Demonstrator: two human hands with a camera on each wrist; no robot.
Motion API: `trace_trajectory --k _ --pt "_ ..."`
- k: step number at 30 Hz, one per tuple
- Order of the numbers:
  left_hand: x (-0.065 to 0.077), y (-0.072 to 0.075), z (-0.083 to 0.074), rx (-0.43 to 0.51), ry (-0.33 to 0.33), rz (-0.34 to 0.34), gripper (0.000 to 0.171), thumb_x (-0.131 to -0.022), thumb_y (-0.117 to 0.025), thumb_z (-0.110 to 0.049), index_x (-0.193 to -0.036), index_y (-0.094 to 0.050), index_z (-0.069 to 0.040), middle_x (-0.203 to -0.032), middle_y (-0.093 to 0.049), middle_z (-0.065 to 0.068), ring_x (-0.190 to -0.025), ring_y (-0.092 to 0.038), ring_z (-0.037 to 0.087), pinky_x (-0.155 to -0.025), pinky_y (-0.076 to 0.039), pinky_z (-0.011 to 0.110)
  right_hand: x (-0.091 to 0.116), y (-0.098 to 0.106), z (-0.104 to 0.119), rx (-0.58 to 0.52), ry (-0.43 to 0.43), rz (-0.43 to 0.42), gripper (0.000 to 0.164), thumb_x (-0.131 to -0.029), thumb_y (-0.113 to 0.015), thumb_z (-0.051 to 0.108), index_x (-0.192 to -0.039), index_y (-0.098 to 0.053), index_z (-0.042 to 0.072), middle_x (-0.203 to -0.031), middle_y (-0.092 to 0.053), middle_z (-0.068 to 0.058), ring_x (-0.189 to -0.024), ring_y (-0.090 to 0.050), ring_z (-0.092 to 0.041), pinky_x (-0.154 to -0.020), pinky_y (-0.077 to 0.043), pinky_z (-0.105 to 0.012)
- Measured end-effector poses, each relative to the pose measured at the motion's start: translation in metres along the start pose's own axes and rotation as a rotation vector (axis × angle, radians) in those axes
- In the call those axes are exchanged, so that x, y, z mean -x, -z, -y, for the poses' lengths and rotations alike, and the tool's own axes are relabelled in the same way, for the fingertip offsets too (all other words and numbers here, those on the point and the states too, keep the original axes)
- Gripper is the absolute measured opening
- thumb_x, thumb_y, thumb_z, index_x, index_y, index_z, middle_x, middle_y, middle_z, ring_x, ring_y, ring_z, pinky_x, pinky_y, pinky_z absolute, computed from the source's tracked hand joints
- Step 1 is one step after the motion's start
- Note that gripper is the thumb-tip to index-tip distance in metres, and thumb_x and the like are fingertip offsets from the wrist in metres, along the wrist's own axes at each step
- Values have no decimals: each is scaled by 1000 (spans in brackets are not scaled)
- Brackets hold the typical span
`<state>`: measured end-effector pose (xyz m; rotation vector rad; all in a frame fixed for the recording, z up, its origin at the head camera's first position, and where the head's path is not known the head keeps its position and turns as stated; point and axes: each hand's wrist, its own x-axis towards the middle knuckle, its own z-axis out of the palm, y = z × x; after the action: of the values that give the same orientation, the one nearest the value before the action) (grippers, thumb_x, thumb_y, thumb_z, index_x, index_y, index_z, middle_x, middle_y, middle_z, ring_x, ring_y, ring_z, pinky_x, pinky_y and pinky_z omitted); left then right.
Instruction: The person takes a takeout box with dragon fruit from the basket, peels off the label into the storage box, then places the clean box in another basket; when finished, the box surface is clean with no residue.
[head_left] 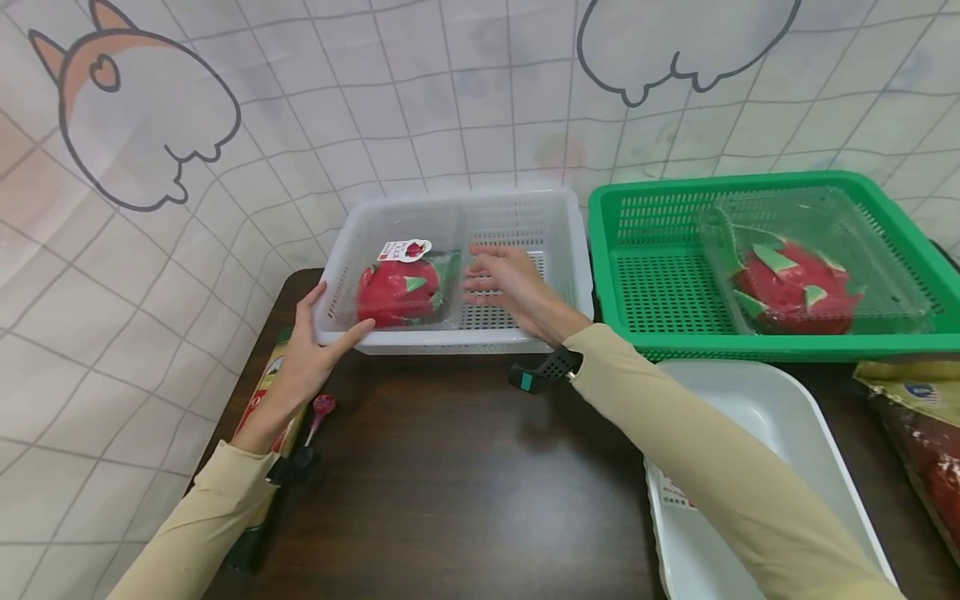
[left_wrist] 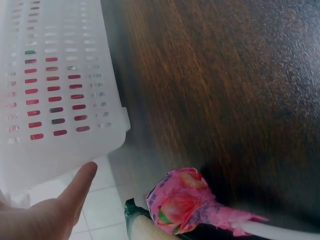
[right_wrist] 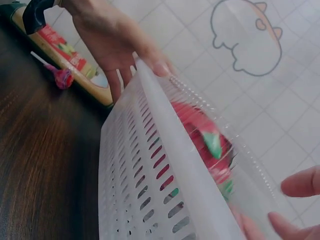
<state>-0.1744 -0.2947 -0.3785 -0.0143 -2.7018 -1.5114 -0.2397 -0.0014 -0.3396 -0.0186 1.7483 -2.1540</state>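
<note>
A white basket [head_left: 525, 337] stands against the tiled-pattern backdrop. In its left half lies a clear plastic box [head_left: 447, 283] with a red dragon fruit [head_left: 397, 292] inside and a label [head_left: 405, 250] on the lid. My left hand [head_left: 311, 362] grips the basket's front left corner, thumb at the front rim and fingers along the left side. Over the right half of the basket, my right hand [head_left: 517, 287] reaches in with spread fingers, its fingertips close to the box's right side and holding nothing. In the right wrist view its fingers [right_wrist: 302, 182] show beside the box.
Right of the basket is a green basket [head_left: 652, 342] with another boxed dragon fruit [head_left: 798, 287]. A white tray [head_left: 757, 400] lies under my right forearm, a bag [head_left: 918, 433] beyond it. At left are a long package [head_left: 262, 383] and a lollipop [head_left: 323, 405].
</note>
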Motion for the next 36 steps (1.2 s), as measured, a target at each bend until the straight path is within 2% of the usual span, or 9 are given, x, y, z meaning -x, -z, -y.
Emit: trace_trajectory --k 8,11,18,21,26,32,36 --pt "1 0 0 -5 -7 -1 100 -97 -73 -37 -168 -6 -17 -163 -27 20 -141 -35 42 -114 -36 66 -3 -2 1 51 -144 5 57 -104 -51 7 -156 -34 -7 -145 -45 -25 -119 -59 -35 -100 -56 -43" --pt "1 0 1 -10 -6 -5 100 -96 -73 -40 -168 -7 -16 -163 -28 21 -140 -36 43 -114 -35 67 -5 -4 1 70 -194 13 58 -105 -51 11 -157 -33 -4 -149 -43 -26 -117 -58 -33 -102 -55 -42" --pt "1 -1 0 -3 -5 -5 101 -96 -73 -43 -168 -7 -15 -163 -28 21 -140 -36 42 -115 -34 67 -9 -8 1 119 -270 35 64 -110 -48 28 -165 -23 6 -157 -34 -29 -142 -43 -43 -111 -48 -50" --pt "1 -2 0 -5 0 -3 101 -96 -72 -43 -168 -7 -15 -163 -28 21 -141 -36 43 -114 -36 67 -9 -9 1 124 -286 42 66 -111 -47 32 -166 -21 7 -160 -30 -30 -146 -39 -44 -112 -47 -50" --pt "-1 -2 0 -8 -8 -2 101 -96 -73 -43 -168 -8 -15 -163 -27 21 -142 -35 43 -115 -36 67 -7 -11 1 132 -264 34 64 -111 -48 31 -166 -23 10 -163 -30 -28 -146 -39 -43 -112 -46 -50" --pt "1 0 0 -5 1 -4 101 -95 -72 -44 -168 -7 -16 -163 -26 20 -142 -33 42 -115 -35 68 -3 -14 0 121 -168 25 55 -111 -50 29 -160 -30 14 -162 -29 -25 -140 -44 -48 -109 -46 -57" --pt "2 0 0 -1 -1 -5 100 -96 -72 -43 -168 -7 -16 -163 -27 20 -141 -34 43 -115 -34 68 -3 -17 -1 101 -116 42 55 -110 -50 30 -160 -29 20 -166 -24 -22 -139 -43 -51 -108 -46 -62"
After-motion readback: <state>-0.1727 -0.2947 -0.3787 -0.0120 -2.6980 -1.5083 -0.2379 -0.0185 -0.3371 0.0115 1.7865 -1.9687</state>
